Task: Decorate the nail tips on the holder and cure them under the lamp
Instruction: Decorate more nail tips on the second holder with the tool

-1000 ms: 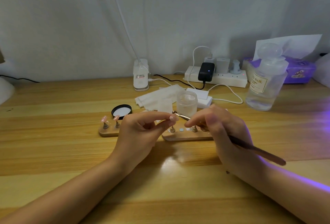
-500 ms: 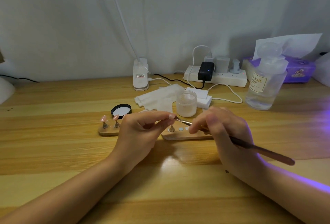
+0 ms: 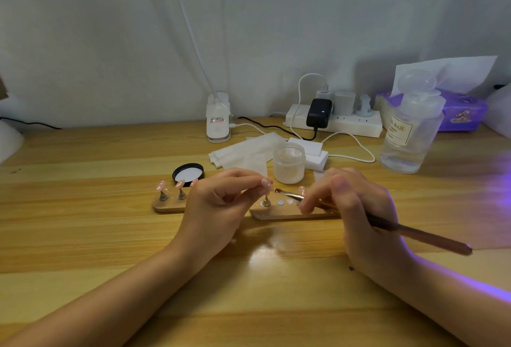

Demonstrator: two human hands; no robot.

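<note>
My left hand [image 3: 218,205] pinches a pink nail tip [image 3: 266,183] that stands on a peg of the right wooden holder [image 3: 279,212]. My right hand [image 3: 356,208] grips a long brown brush [image 3: 420,236]; its metal end and bristle tip [image 3: 278,191] point left, just beside that nail tip. Another pink tip [image 3: 301,189] shows near my right fingers. The left wooden holder [image 3: 166,205] carries pink tips [image 3: 161,185] on pegs and is partly hidden by my left hand.
An open jar of clear gel [image 3: 289,162] stands behind the holders, its black lid [image 3: 188,173] to the left, white wipes [image 3: 243,153] between them. A clear liquid bottle [image 3: 409,130], power strip [image 3: 334,122], tissue pack [image 3: 464,110] and desk lamp base [image 3: 218,117] line the back. Purple light falls from the right.
The brush tip has dropped from the jar's height down to beside the held nail tip. My left hand stays pinched on that tip.
</note>
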